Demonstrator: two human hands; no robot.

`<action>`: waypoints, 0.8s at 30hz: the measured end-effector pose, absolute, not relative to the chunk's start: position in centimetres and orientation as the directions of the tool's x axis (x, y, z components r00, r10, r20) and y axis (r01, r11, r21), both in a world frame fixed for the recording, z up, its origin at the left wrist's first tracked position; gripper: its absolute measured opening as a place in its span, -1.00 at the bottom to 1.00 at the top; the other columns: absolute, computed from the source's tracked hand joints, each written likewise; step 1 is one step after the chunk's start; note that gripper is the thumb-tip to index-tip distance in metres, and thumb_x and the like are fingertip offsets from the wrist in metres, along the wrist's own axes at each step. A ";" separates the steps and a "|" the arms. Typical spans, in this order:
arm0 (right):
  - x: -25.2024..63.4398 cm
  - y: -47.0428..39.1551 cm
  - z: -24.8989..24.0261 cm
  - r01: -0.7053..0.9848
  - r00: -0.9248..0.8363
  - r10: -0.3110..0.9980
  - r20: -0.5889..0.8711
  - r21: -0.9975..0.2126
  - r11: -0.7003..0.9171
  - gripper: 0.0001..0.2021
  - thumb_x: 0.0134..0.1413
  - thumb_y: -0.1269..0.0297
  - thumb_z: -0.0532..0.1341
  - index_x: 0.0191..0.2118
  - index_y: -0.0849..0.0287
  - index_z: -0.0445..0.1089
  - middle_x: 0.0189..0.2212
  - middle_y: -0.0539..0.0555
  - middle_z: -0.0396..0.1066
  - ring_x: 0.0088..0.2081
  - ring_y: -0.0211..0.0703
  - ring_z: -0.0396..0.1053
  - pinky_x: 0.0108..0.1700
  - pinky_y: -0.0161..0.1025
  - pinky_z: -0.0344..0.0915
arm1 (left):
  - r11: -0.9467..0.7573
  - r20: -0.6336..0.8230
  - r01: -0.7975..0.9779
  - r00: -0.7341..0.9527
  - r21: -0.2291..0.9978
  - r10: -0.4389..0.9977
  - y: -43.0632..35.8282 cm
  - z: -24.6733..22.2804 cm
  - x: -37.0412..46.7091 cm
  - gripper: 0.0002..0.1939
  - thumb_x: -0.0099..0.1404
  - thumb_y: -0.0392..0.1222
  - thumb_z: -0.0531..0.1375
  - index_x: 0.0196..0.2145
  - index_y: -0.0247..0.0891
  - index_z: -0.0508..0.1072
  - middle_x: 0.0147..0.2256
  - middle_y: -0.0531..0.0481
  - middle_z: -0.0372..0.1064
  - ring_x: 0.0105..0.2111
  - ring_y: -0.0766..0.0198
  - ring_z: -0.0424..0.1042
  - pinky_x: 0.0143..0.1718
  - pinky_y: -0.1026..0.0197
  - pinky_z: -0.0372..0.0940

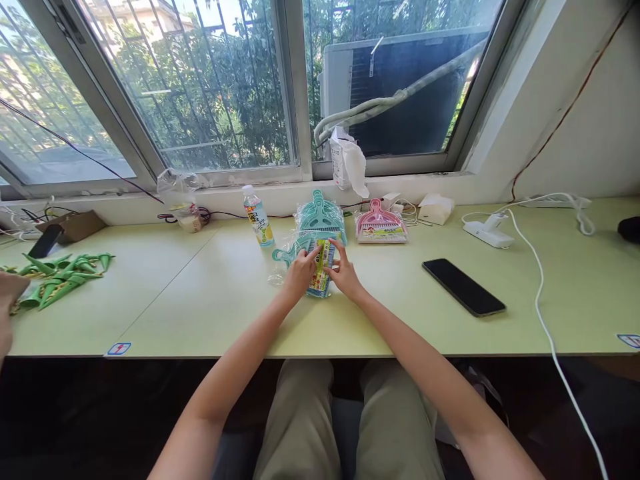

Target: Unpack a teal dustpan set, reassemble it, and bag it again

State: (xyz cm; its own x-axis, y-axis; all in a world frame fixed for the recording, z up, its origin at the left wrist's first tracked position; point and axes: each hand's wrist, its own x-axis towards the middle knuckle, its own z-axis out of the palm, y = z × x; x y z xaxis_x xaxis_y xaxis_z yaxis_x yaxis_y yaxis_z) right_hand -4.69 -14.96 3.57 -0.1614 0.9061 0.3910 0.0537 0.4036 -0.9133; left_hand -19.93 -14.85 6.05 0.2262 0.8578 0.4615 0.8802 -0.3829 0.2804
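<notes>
A teal dustpan-and-brush set in clear plastic, with a yellow and blue label (320, 277), lies on the table before me, its handle toward the left. My left hand (301, 272) grips its left side, one finger extended over the label. On the right side, my right hand (344, 272) holds the package edge between bent fingers and thumb. Just behind it rests another wrapped teal set (320, 217). A wrapped pink set (381, 223) is to the right of that one.
A drink bottle (259, 217) stands behind my left hand. A black phone (464, 287) and a white cable (537, 287) are at the right. Green cone-shaped items (63, 277) lie at the far left, near another person's hand (9, 300). The window sill borders the table's back.
</notes>
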 end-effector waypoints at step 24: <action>-4.1 -13.3 3.2 0.118 0.021 0.944 0.329 -0.938 0.325 -0.71 -0.06 0.36 0.21 -0.18 0.15 0.56 -0.21 0.08 0.55 -0.43 -0.19 0.48 -0.39 -0.18 0.50 | -0.302 0.416 0.950 0.244 0.079 0.876 -15.6 6.0 -19.2 -0.40 0.34 -0.33 -0.01 0.30 0.01 0.08 -0.16 -0.12 0.25 -0.32 0.21 0.39 -0.36 0.24 0.29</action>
